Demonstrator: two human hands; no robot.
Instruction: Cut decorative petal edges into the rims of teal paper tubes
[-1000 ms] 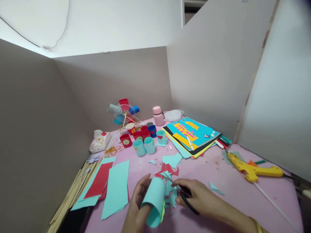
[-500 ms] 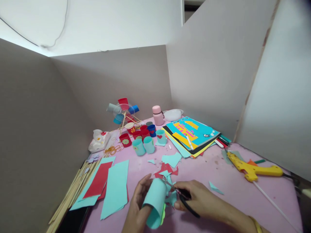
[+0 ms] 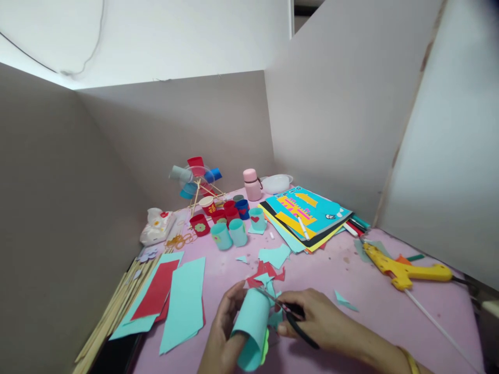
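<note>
A light teal paper cylinder [image 3: 253, 317] is held in my left hand [image 3: 226, 322], the thumb inside its near opening and the fingers around its far side. Part of a green scalloped paper piece [image 3: 265, 347] shows under its right edge. My right hand [image 3: 307, 317] is closed on black-handled scissors [image 3: 298, 330], whose blades reach the cylinder's far rim. How far apart the blades are is hard to tell. Red paper scraps [image 3: 267, 272] and teal scraps [image 3: 275, 256] lie just beyond the hands.
Teal paper strips [image 3: 183, 304] and wooden sticks [image 3: 113, 311] lie left. Small paper cups [image 3: 221, 236] and a stick-framed wheel [image 3: 197, 176] stand behind, near a pink bottle [image 3: 252, 186]. A yellow glue gun [image 3: 405, 270] lies right; a blue paper pad [image 3: 310, 213] sits back right.
The cylinder in my left hand has turned and shifted slightly, with its green piece showing a little differently. The scissors stay at its rim. The whole view has moved slightly.
</note>
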